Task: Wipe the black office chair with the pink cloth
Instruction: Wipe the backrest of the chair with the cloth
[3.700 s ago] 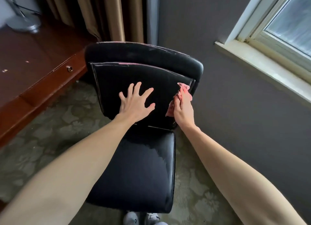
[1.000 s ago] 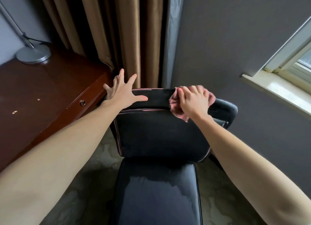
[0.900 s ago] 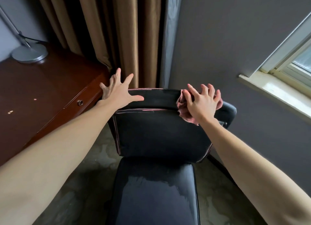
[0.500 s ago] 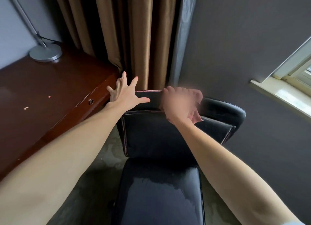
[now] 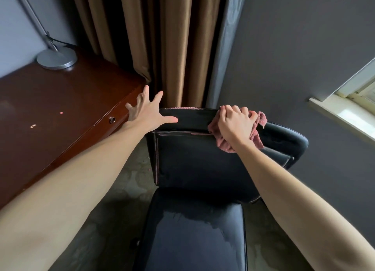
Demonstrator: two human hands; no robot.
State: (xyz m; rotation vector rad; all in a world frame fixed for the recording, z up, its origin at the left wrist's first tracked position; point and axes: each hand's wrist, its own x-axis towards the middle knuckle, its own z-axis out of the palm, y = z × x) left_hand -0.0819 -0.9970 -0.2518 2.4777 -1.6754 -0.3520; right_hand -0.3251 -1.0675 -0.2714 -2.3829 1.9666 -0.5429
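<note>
Black leather office chair (image 5: 194,230) between dark wooden worktop (image 5: 50,108) and grey wall, glossy seat nearest. Right hand (image 5: 236,124) on backrest top edge, fingers curled, clamped on crumpled pink cloth (image 5: 223,144). Left hand (image 5: 148,113) at backrest's left corner, fingers spread apart. Brown curtain (image 5: 172,47) behind.

The brown pleated curtain (image 5: 162,47) hangs close behind the top edge of the black leather office chair (image 5: 194,163). Left of the chair, the dark reddish wooden desk (image 5: 50,108) leaves a narrow gap, where my left hand (image 5: 148,112) spreads. My right hand (image 5: 236,124), gripping the crumpled pink cloth (image 5: 260,119), fills the chair's top right. Beyond the chair's right side, open floor runs to the grey wall (image 5: 294,57).
</note>
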